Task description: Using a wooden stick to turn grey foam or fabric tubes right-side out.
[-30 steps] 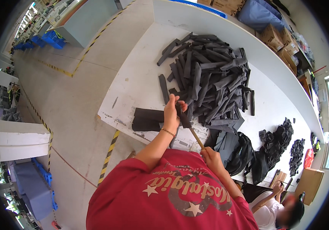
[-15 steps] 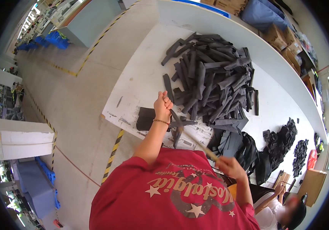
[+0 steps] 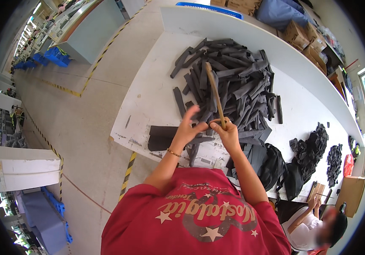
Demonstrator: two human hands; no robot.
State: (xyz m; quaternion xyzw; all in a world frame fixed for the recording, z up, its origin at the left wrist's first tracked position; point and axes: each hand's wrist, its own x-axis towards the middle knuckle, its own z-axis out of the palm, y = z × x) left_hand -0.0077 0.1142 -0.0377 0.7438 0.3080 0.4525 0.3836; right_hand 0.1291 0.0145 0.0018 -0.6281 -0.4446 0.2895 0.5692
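Workshop surroundings, seen from above

I see cardboard boxes (image 3: pixel 301 36) along the far wall, blue crates (image 3: pixel 57 55) across the concrete floor (image 3: pixel 80 114) with its yellow-black tape, black fabric heaps (image 3: pixel 314 146) further down the counter (image 3: pixel 148 97), and a seated co-worker (image 3: pixel 314 221) at lower right.

Wooden stick (image 3: pixel 215 94) now raised upright.

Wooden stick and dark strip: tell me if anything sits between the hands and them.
Nothing visible does. The right hand grips the wooden stick at its lower end, and the left hand already touches the dark fabric strip beside it, above the white table.
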